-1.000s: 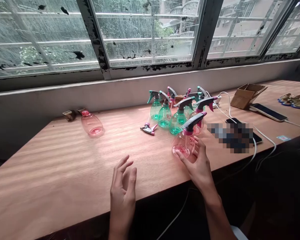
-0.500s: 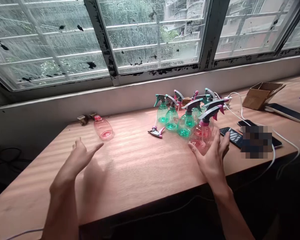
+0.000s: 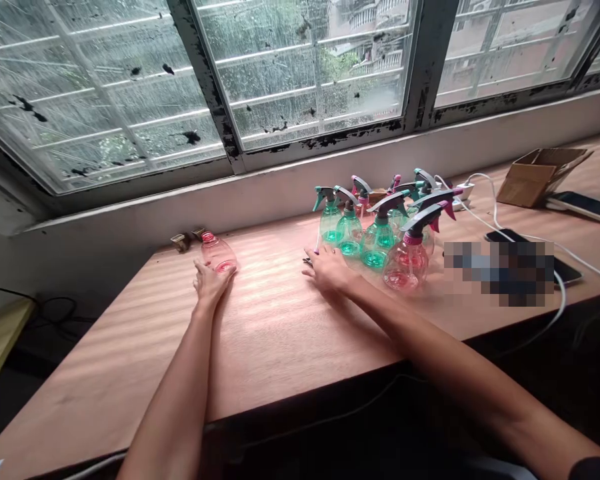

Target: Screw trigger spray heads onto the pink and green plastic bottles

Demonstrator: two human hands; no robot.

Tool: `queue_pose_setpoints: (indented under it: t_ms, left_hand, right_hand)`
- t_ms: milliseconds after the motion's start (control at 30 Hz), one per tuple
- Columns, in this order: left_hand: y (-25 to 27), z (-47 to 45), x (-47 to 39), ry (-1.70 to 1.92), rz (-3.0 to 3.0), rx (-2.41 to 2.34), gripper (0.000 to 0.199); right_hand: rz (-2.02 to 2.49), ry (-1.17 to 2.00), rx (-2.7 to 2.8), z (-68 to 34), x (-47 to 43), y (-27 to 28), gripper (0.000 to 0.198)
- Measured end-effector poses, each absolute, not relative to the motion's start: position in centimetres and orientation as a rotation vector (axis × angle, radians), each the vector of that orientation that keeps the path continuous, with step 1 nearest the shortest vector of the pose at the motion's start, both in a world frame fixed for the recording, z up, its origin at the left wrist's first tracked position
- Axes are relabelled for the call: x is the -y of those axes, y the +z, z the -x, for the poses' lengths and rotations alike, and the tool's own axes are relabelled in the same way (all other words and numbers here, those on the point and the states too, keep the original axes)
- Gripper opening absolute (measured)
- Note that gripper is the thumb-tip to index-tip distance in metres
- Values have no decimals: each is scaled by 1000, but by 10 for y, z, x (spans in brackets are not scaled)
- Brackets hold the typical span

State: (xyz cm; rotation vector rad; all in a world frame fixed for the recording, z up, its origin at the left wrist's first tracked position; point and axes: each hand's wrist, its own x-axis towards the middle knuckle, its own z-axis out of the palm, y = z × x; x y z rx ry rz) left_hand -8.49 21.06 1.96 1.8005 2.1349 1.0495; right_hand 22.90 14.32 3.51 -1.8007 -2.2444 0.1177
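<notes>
My left hand [image 3: 212,283] has its thumb and fingers around the base of a clear pink bottle [image 3: 217,251], which has no spray top and lies tilted on the table. My right hand [image 3: 330,268] is closed over a loose trigger spray head [image 3: 307,261], mostly hidden under the fingers. Just right of that hand, a pink spray bottle [image 3: 406,264] with a grey and pink trigger stands upright. Behind it is a cluster of several spray bottles, among them a green one [image 3: 379,241].
At the left back edge lie small metal pieces [image 3: 181,242]. On the right are a dark phone [image 3: 569,268], white cables [image 3: 560,310], an opened cardboard box [image 3: 525,181] and another phone [image 3: 587,205]. The wooden table [image 3: 275,353] ends at a front edge; windows stand behind.
My left hand has moved forward to the pink bottle and taken hold of its base. My right hand has let go of the standing pink spray bottle and moved left onto the loose spray head.
</notes>
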Motion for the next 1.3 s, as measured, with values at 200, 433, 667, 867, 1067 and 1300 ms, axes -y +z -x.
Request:
queue_pose_setpoints:
  t_ms: [200, 433, 667, 867, 1067, 1300]
  left_hand:
    - [12, 76, -198, 1236, -1676, -2064, 76]
    - [29, 15, -154, 1515, -1657, -1701, 86]
    - [28, -23, -38, 1461, -1486, -1453, 93]
    - [2, -49, 23, 1849, -1096, -1295, 71]
    - [1, -63, 21, 1968, -1081, -1354, 43]
    - [-3, -64, 19, 2053, -971, -1344, 44]
  right_hand:
    - [1742, 178, 2299, -225, -152, 16, 33]
    - [1419, 415, 2319, -241, -91, 8, 40]
    - [1208, 681, 1711, -268, -29, -18, 22]
    - [836, 764, 740, -275, -9, -31, 18]
    - [786, 828, 474, -282, -6, -31, 21]
    - [810, 862, 548, -282, -6, -30, 21]
